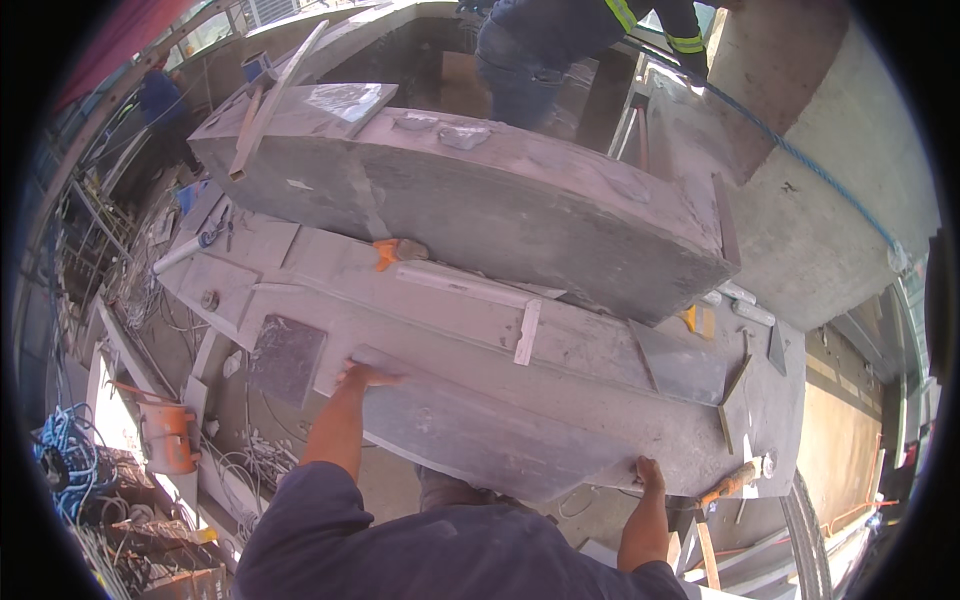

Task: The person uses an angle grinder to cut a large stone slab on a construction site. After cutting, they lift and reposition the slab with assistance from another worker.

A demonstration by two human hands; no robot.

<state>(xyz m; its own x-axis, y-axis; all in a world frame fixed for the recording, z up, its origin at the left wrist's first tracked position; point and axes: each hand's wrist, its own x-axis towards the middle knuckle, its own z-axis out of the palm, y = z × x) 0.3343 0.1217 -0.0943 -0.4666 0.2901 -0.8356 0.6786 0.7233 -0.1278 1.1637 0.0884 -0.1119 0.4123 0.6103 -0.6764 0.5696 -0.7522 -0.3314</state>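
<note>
A long grey stone slab (480,430) with an angled right end lies across the near side of the dusty work surface (590,385). My left hand (366,376) grips its left end, fingers over the top. At the slab's right end, my right hand (650,472) is closed on the edge, its fingertips partly hidden. To the right of that hand lies an orange angle grinder (730,484). A dark square tile (287,357) is left of my left hand. Beyond the slab rests a pale L-shaped strip (470,284).
A raised concrete block (480,215) runs behind the surface. Near it lie an orange-handled brush (398,252), a yellow-handled brush (699,321) and several tubes (745,305). A caulking gun (187,252), orange bucket (168,437) and blue rope (70,455) are left. A co-worker (530,55) stands beyond.
</note>
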